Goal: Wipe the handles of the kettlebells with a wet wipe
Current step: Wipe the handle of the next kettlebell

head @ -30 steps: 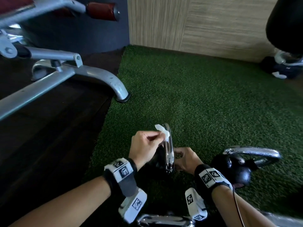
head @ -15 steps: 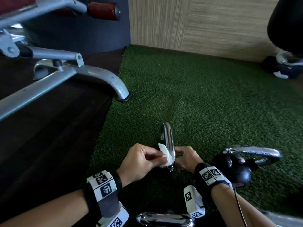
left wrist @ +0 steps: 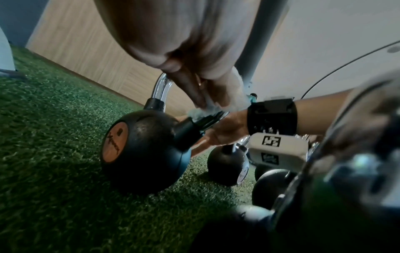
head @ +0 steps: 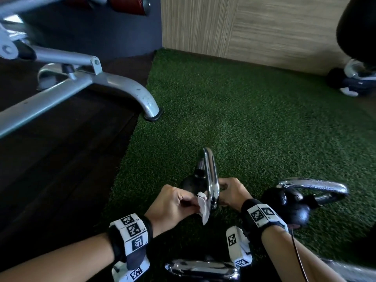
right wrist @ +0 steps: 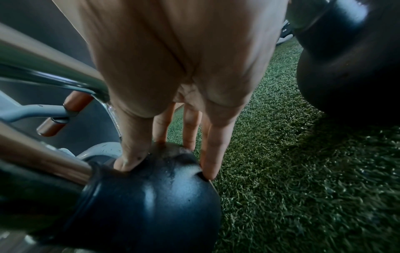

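Note:
A black kettlebell (head: 188, 185) lies on its side on green turf, its chrome handle (head: 211, 171) standing edge-on. My left hand (head: 175, 202) pinches a white wet wipe (head: 203, 206) against the near end of that handle. The left wrist view shows the same ball (left wrist: 142, 154) with the left hand (left wrist: 201, 89) pressing the wipe (left wrist: 194, 113) where the handle meets it. On the other side, my right hand (head: 232, 192) steadies the kettlebell. In the right wrist view, the right hand (right wrist: 184, 68) has straight fingers and a thumb touching the black ball (right wrist: 151, 196).
A second kettlebell (head: 289, 206) lies just right of my right wrist, and a third chrome handle (head: 201, 267) sits at the bottom edge. A grey bench frame (head: 122, 84) stands on the dark floor at left. Someone's shoe (head: 354, 82) is at far right by the wooden wall.
My left hand has slid the wipe down the handle from its far top to the near end. The right hand has stayed on the kettlebell.

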{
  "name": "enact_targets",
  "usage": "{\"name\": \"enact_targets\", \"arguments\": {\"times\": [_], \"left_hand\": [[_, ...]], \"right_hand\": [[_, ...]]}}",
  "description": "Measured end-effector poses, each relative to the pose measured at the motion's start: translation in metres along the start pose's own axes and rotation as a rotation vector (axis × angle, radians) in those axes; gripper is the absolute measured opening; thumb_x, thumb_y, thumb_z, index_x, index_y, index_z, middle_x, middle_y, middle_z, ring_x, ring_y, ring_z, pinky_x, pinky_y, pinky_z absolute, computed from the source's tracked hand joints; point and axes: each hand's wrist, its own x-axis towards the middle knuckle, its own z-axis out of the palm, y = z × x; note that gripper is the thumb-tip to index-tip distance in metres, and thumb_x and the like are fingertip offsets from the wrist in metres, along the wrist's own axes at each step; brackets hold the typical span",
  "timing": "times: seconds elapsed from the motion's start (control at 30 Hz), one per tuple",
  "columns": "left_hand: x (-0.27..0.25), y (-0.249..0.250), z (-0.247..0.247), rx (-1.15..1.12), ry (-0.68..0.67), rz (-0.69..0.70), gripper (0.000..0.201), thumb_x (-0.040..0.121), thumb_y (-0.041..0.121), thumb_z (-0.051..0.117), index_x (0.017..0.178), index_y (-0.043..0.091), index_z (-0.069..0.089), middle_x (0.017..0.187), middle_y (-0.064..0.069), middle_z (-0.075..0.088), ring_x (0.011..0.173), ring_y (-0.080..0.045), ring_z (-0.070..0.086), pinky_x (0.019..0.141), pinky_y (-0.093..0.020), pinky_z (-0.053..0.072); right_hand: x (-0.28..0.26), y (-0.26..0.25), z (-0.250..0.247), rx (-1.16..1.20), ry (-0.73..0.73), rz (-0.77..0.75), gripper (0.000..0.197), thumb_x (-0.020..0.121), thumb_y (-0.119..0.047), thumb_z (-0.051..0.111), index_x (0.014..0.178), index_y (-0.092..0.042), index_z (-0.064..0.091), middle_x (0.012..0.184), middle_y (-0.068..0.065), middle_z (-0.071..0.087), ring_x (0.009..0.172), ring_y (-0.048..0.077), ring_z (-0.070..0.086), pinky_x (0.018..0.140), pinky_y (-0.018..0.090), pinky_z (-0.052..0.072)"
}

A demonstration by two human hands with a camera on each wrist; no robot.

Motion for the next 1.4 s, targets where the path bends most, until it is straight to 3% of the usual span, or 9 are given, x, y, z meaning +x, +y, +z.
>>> {"name": "enact_targets", "arguments": {"times": [0.2,0.33,0.53,0.6,0.73,0.9,1.13,1.27,1.4], "left_hand": [[0.005,-0.011,0.0,0.109,-0.098,-0.193,0.018,0.084,0.007,0.078,0.083,0.024,0.084,0.087,0.024,0.078,0.085,0.007,0.073,0.086,-0.017,0.056],[0.016,-0.015,-0.011,-0.032,-0.06,-0.374,0.016,0.08,0.014,0.087,0.08,0.03,0.083,0.083,0.012,0.08,0.081,-0.002,0.074,0.084,-0.021,0.058],[0.036,-0.001,-0.034,-0.813,0.242,-0.699,0.008,0.092,-0.005,0.069,0.095,0.002,0.072,0.084,-0.008,0.072,0.068,-0.01,0.072,0.066,-0.02,0.061],[0.043,0.007,-0.042,-0.925,0.264,-0.72,0.006,0.097,0.0,0.063,0.095,0.003,0.069,0.081,-0.005,0.071,0.066,-0.006,0.07,0.066,-0.016,0.061],[0.053,0.021,-0.045,-1.019,0.26,-0.733,0.017,0.105,0.013,0.055,0.104,0.003,0.068,0.074,0.001,0.072,0.062,0.0,0.066,0.059,-0.012,0.058],[0.053,0.031,-0.038,-0.915,0.222,-0.736,0.02,0.102,0.026,0.059,0.09,0.012,0.068,0.077,0.002,0.063,0.057,0.001,0.06,0.053,-0.013,0.053],[0.055,0.04,-0.034,-0.838,0.272,-0.714,0.047,0.101,0.046,0.057,0.111,0.004,0.076,0.095,-0.008,0.071,0.085,-0.015,0.064,0.071,-0.023,0.058],[0.057,0.038,-0.031,-0.931,0.223,-0.703,0.037,0.103,0.032,0.058,0.083,0.013,0.083,0.078,0.001,0.075,0.067,-0.006,0.069,0.066,-0.019,0.059],[0.061,0.04,-0.036,-0.93,0.143,-0.675,0.022,0.103,0.013,0.058,0.106,0.003,0.077,0.079,0.001,0.074,0.068,-0.002,0.07,0.065,-0.02,0.06]], "right_hand": [[-0.004,-0.009,0.0,-0.031,0.024,0.006,0.028,0.072,-0.028,0.09,0.097,-0.035,0.082,0.081,-0.007,0.078,0.076,0.013,0.075,0.075,0.034,0.064],[-0.009,-0.033,-0.01,-0.196,-0.048,-0.009,0.03,0.081,-0.014,0.08,0.069,-0.04,0.07,0.066,-0.016,0.069,0.062,-0.006,0.063,0.055,0.007,0.044],[-0.033,-0.086,-0.041,-0.153,0.247,-0.246,0.02,0.091,-0.004,0.073,0.108,-0.014,0.076,0.097,-0.005,0.072,0.074,-0.008,0.056,0.062,-0.001,0.045],[-0.044,-0.104,-0.049,-0.102,0.341,-0.381,0.021,0.087,-0.01,0.079,0.106,-0.02,0.079,0.091,-0.008,0.074,0.072,0.001,0.064,0.069,0.01,0.055],[-0.057,-0.13,-0.052,-0.053,0.115,-0.498,0.04,0.076,-0.023,0.09,0.112,-0.036,0.079,0.096,-0.011,0.076,0.075,0.006,0.069,0.069,0.017,0.057],[-0.058,-0.135,-0.037,-0.042,0.147,-0.574,0.044,0.07,-0.025,0.094,0.111,-0.031,0.08,0.098,-0.012,0.075,0.077,0.01,0.073,0.077,0.035,0.063],[-0.061,-0.13,-0.022,-0.004,0.391,-0.601,0.022,0.077,-0.015,0.088,0.097,-0.022,0.084,0.088,-0.013,0.078,0.074,0.002,0.074,0.07,0.021,0.061],[-0.057,-0.128,-0.029,0.051,0.357,-0.542,0.016,0.081,-0.012,0.085,0.094,-0.021,0.084,0.087,-0.012,0.079,0.077,0.0,0.074,0.073,0.015,0.059],[-0.058,-0.123,-0.037,0.0,0.299,-0.533,0.017,0.078,-0.016,0.088,0.094,-0.022,0.084,0.087,-0.012,0.078,0.076,0.001,0.073,0.069,0.014,0.057]]}}
